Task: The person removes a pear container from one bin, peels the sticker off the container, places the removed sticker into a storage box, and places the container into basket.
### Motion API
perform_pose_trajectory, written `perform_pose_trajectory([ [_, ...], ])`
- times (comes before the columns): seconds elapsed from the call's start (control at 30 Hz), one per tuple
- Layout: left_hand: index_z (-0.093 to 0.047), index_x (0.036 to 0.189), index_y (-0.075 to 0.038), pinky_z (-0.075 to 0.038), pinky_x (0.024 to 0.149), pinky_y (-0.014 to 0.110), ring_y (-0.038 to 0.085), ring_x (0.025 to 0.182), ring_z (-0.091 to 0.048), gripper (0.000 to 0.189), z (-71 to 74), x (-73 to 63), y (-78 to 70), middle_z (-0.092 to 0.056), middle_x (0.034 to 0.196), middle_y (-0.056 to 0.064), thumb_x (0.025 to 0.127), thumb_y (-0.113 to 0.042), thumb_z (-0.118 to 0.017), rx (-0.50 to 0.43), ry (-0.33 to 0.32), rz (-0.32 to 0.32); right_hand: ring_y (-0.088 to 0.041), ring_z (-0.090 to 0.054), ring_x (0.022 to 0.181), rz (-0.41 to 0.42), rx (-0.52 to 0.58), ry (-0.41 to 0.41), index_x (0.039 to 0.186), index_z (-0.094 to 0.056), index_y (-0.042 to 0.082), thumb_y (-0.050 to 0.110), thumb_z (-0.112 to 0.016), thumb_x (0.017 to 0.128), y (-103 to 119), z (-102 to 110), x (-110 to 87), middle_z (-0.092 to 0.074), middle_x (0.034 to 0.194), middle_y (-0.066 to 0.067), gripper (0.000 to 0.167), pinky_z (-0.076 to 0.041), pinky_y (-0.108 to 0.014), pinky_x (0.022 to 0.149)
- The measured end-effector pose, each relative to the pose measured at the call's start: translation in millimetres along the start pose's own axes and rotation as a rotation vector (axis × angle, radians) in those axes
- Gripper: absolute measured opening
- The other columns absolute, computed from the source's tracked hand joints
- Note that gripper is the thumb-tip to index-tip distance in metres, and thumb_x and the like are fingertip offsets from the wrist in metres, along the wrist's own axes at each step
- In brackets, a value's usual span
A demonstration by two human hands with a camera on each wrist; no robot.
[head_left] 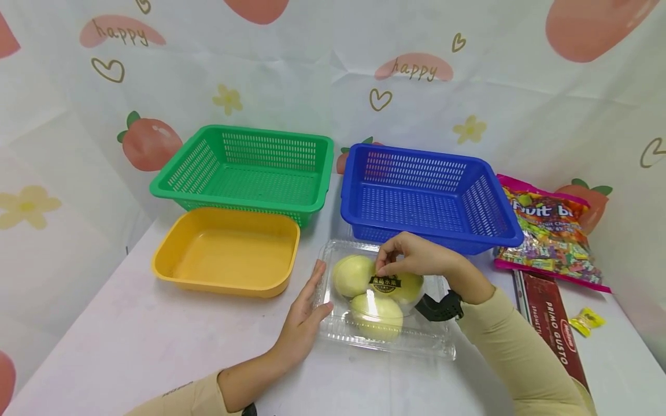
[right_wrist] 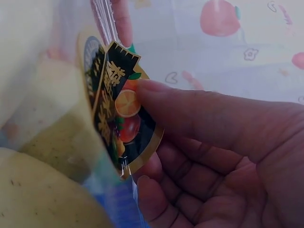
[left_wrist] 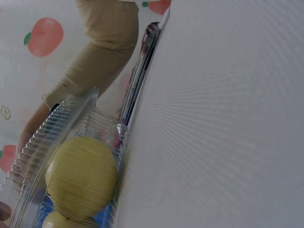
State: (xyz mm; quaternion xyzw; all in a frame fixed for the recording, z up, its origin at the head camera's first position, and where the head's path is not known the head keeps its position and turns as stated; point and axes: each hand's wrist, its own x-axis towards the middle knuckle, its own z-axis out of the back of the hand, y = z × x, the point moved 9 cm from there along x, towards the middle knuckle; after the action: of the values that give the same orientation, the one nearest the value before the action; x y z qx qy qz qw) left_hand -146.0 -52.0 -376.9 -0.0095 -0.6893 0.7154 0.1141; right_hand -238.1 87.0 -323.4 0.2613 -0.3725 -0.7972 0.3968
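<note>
A clear plastic clamshell box lies in front of the blue basket, with three pale yellow round fruits inside. My left hand rests along its left side, fingers fairly straight and the thumb over the near-left edge. Over the lid, my right hand pinches a black and gold fruit sticker between thumb and fingers. Part of this sticker stands bent away from the lid in the right wrist view. From the left wrist, the box's ridged side and a yellow fruit show; most of the left hand is out of that view.
Behind the box stands a blue basket, with a green basket to its left. A yellow tray sits at the left. On the right lie a candy bag, a red spaghetti box and a small yellow wrapped candy.
</note>
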Motion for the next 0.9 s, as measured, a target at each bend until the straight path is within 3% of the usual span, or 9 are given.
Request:
perform_pose_trajectory([
  [0.17, -0.018, 0.149, -0.01, -0.011, 0.108, 0.004, 0.015, 0.146, -0.005, 0.065, 0.7, 0.5, 0.7, -0.008, 0.158, 0.0, 0.091, 0.001, -0.044, -0.001, -0.005, 0.01, -0.005, -0.055, 0.07, 0.01, 0.025, 0.002, 0.084, -0.068, 0.002, 0.011, -0.065, 0.086, -0.3, 0.2, -0.5, -0.067, 0.08, -0.004, 0.009, -0.049, -0.021, 0.069],
  [0.27, -0.018, 0.149, -0.009, -0.011, 0.108, 0.003, 0.017, 0.146, -0.004, 0.065, 0.6, 0.6, 0.5, -0.007, 0.158, 0.001, 0.091, 0.001, -0.043, -0.003, -0.002, 0.007, -0.005, -0.055, 0.07, 0.017, 0.033, 0.003, 0.084, -0.068, 0.002, 0.011, -0.065, 0.086, -0.7, 0.1, -0.6, -0.067, 0.08, -0.004, 0.009, -0.049, -0.021, 0.069],
  [0.77, -0.018, 0.149, -0.009, -0.01, 0.109, 0.005, 0.014, 0.146, -0.004, 0.065, -0.3, 0.1, -2.8, -0.008, 0.158, -0.001, 0.09, 0.002, -0.043, -0.007, -0.002, 0.01, -0.006, -0.053, 0.069, 0.03, 0.064, 0.002, 0.085, -0.068, 0.001, 0.01, -0.064, 0.086, -1.0, 1.0, -2.9, -0.066, 0.079, -0.005, 0.01, -0.047, -0.021, 0.067],
  [0.9, -0.017, 0.149, -0.01, -0.009, 0.113, 0.014, 0.015, 0.146, -0.004, 0.066, 0.1, 0.1, -1.6, -0.007, 0.158, -0.001, 0.09, 0.002, -0.043, 0.001, -0.003, 0.016, -0.006, -0.053, 0.069, 0.032, 0.077, 0.0, 0.085, -0.068, 0.001, 0.009, -0.064, 0.086, -3.3, 0.9, -2.6, -0.065, 0.079, -0.004, 0.009, -0.047, -0.021, 0.067],
])
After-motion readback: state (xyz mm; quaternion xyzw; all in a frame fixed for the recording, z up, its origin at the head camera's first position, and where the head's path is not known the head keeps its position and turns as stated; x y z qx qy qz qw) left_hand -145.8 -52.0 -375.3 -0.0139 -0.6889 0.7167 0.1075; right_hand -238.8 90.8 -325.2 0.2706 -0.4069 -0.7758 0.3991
